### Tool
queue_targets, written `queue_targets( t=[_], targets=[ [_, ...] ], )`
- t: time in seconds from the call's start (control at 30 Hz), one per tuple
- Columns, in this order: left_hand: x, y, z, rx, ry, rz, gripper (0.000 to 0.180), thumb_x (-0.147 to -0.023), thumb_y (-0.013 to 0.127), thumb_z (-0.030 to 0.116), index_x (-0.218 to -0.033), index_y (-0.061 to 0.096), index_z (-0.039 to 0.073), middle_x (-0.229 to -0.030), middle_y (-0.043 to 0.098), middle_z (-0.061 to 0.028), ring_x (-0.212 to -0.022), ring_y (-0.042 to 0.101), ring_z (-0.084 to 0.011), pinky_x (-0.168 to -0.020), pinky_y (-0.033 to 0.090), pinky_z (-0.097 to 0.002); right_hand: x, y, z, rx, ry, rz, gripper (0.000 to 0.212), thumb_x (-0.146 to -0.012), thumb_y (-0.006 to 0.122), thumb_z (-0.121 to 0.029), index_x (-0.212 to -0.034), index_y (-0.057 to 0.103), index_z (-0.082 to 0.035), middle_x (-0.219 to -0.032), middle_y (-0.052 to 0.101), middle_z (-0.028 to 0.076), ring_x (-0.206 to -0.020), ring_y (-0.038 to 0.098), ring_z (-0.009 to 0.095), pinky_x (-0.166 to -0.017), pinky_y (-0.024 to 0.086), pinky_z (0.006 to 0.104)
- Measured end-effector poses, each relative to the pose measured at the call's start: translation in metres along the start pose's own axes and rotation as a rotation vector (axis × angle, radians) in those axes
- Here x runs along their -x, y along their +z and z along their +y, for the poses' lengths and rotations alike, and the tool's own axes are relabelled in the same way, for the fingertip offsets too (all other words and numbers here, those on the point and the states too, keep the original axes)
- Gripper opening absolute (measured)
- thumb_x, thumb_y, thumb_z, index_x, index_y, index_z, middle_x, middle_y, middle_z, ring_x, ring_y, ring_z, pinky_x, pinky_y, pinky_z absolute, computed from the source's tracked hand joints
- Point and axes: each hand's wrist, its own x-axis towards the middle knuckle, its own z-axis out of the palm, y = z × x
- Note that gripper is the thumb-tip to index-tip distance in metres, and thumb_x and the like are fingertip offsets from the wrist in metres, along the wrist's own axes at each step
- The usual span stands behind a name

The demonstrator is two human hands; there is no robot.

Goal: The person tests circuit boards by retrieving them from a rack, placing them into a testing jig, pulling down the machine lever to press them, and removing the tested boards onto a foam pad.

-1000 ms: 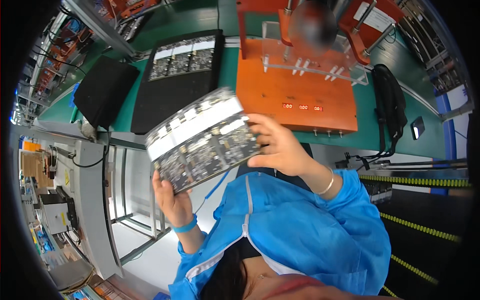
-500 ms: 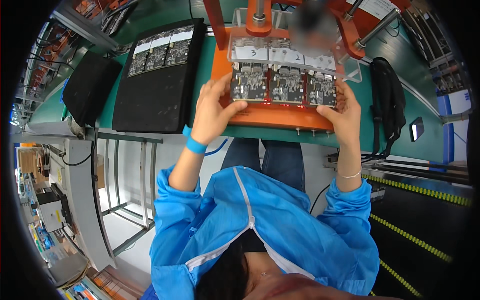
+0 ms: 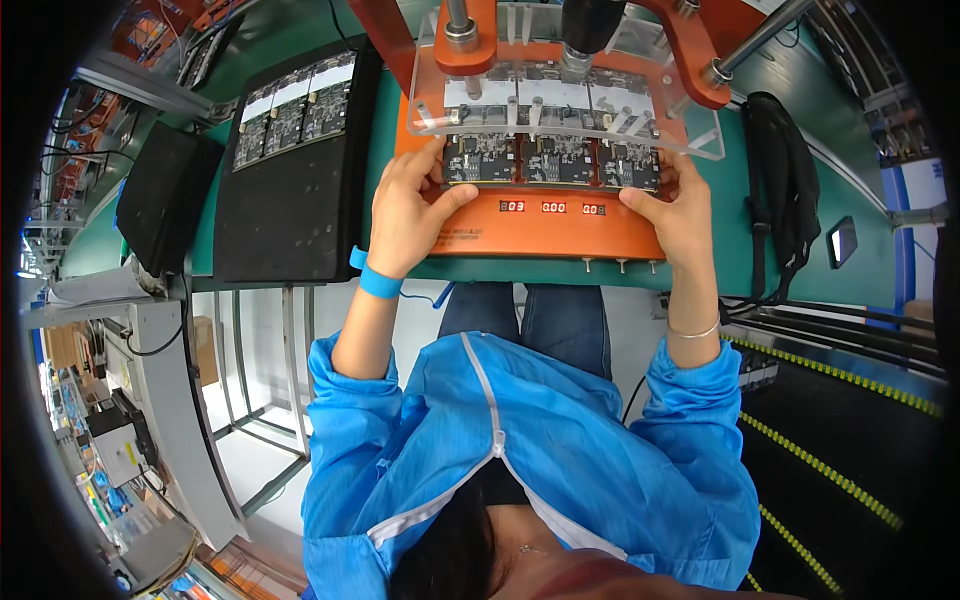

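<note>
Left hand point(image 3: 408, 207) and right hand point(image 3: 686, 212) pinch opposite ends of the board point(image 3: 560, 160) (each grip's thumb at its near edge), which reaches beneath the clear plate point(image 3: 570, 118).

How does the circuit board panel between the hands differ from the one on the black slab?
The held panel sits partly beneath a clear plate; the other panel is uncovered. The left hand and right hand touch the held panel; neither touches the other panel. Both are dark, with pale strips across three sections.

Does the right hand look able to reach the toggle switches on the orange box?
Probably yes: nothing covers the toggle switches near the right hand, though it is holding the circuit board.
</note>
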Motion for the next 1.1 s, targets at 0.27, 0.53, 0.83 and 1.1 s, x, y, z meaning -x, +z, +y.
queue_targets(
  t=[0.27, 0.53, 0.83, 1.1],
  targets=[
    [0.001, 0.003, -0.001, -0.027, -0.001, 0.032, 0.058, -0.065, 0.076, 0.023, -0.114, 0.056, 0.001, -0.073, 0.049, -0.0046, -0.071, 0.045, -0.019, -0.064, 0.041, -0.0309, 0.005, 0.003, -0.009, -0.012, 0.007, 0.014, 0.046, -0.061, 0.076, -0.005, -0.099, 0.052, 0.003, -0.085, 0.058, 0.008, -0.075, 0.054, 0.014, -0.07, 0.046, 0.0264],
    [0.003, 0.001, -0.002, -0.042, 0.03, 0.044, 0.056, -0.064, 0.077, 0.02, -0.113, 0.058, 0.001, -0.073, 0.049, -0.0043, -0.071, 0.046, -0.0187, -0.064, 0.041, -0.0309, 0.006, 0.001, 0.002, 0.054, -0.099, 0.012, 0.05, -0.059, 0.077, -0.008, -0.101, 0.052, 0.004, -0.09, 0.057, 0.01, -0.079, 0.051, 0.015, -0.072, 0.045, 0.0265],
    [0.001, 0.003, -0.003, -0.049, 0.041, 0.041, 0.054, -0.064, 0.076, 0.019, -0.111, 0.056, 0.003, -0.08, 0.052, -0.0053, -0.074, 0.047, -0.0201, -0.067, 0.043, -0.031, 0.011, -0.004, 0.005, 0.123, -0.164, 0.087, 0.057, -0.061, 0.076, -0.006, -0.112, 0.05, 0.001, -0.106, 0.053, 0.009, -0.088, 0.052, 0.015, -0.077, 0.044, 0.0274],
    [0.003, 0.003, -0.016, 0.248, 0.038, 0.102, 0.055, -0.069, 0.064, 0.007, -0.118, 0.04, 0.001, -0.099, 0.052, -0.0079, -0.085, 0.045, -0.0175, -0.074, 0.04, -0.0289, -0.042, -0.097, -0.105, -0.365, -0.761, 0.322, 0.026, -0.085, 0.054, -0.003, -0.11, 0.053, 0.003, -0.1, 0.056, 0.008, -0.088, 0.053, 0.017, -0.08, 0.043, 0.0276]
  ],
)
